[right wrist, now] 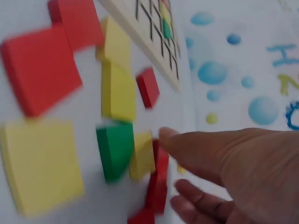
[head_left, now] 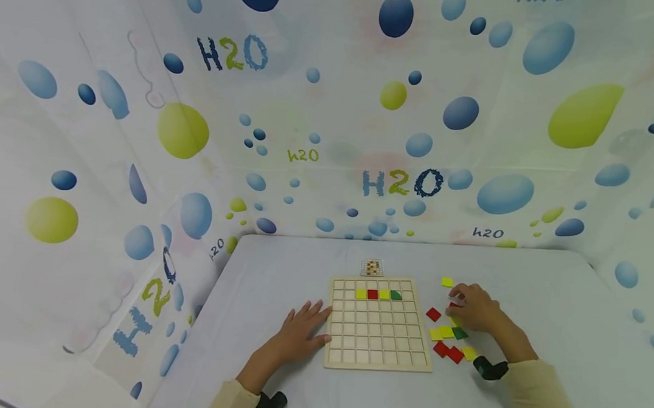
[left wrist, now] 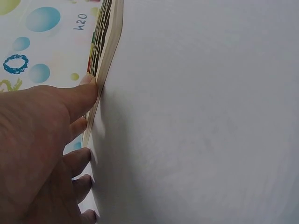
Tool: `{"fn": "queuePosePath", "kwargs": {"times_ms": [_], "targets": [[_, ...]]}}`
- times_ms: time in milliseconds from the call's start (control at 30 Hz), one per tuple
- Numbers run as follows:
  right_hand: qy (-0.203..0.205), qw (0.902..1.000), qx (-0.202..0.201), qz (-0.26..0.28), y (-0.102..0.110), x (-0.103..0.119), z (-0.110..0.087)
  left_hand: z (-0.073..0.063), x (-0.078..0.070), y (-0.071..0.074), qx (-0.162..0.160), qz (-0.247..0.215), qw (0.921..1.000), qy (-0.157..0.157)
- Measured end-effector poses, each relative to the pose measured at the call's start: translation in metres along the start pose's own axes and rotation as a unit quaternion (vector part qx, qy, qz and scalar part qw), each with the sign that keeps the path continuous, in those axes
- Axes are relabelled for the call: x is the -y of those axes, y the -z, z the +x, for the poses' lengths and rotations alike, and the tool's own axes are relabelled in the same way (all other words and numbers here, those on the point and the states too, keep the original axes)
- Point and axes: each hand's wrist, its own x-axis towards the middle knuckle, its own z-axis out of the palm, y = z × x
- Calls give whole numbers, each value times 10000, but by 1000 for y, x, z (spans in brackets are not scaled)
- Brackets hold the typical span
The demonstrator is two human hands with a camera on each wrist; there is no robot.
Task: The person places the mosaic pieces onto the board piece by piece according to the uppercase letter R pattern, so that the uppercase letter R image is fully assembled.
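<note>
A wooden grid board (head_left: 372, 357) lies on the white table. In its upper part sits a row of tiles: a yellow square, a red square (head_left: 372, 295), another yellow square and a green rounded piece (head_left: 396, 295). My left hand (head_left: 301, 335) rests at the board's left edge, fingers spread, with the thumb against the rim in the left wrist view. Over the loose tiles right of the board hovers my right hand (head_left: 477, 309). Its thumb and fingers stand apart, close to red tiles (right wrist: 157, 191) and a yellow tile (right wrist: 142, 156); whether it touches one is unclear.
A small pattern card (head_left: 372, 267) lies behind the board. Loose on the right are several red tiles (head_left: 433, 314) and yellow tiles (head_left: 447, 282), plus a green one (head_left: 459, 333). A printed curtain (head_left: 341, 119) hangs behind the table.
</note>
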Motion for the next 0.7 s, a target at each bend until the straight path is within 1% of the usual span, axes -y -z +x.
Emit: {"fn": "queuePosePath", "kwargs": {"times_ms": [100, 167, 233, 367, 500, 700], "targets": [[-87, 9999, 87, -33, 5, -16, -2, -1, 0, 1, -9, -22, 10000, -9], [-26, 10000, 72, 2, 3, -24, -1, -2, 0, 0, -18, -31, 10000, -24], [64, 9999, 7, 140, 0, -27, 0, -2, 0, 0, -22, -28, 10000, -18], [289, 9986, -110, 427, -8, -24, 6, -3, -1, 0, -63, -29, 10000, -51], [402, 9978, -145, 512, -15, -18, 11, -3, -3, 0, -58, -45, 9999, -74], [439, 9983, -253, 273, -22, -13, 18, -2, -3, 2, -1, 6, 10000, -17]]}}
